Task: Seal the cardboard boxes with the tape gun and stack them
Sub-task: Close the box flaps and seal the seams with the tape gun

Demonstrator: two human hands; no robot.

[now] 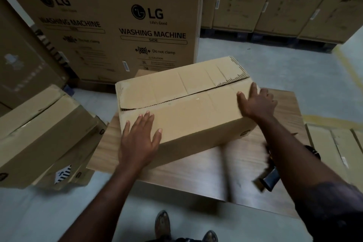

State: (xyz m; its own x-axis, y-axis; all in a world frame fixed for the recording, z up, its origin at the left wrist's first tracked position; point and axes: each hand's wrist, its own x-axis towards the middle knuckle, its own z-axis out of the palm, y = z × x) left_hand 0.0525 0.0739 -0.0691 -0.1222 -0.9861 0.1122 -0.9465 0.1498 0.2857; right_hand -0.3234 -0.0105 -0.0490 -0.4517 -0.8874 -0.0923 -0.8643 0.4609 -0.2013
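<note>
A plain cardboard box lies on a low wooden table, its two top flaps folded down with an untaped seam running between them. My left hand rests flat with spread fingers on the near left corner of the top. My right hand presses with straight fingers against the box's right end. The tape gun, dark and blurred, lies on the table under my right forearm; neither hand holds it.
Large LG washing machine cartons stand right behind the table and more stand on pallets at the back right. Tilted cardboard boxes are piled at the left. Flattened cardboard lies at the right. My feet are on the grey floor below.
</note>
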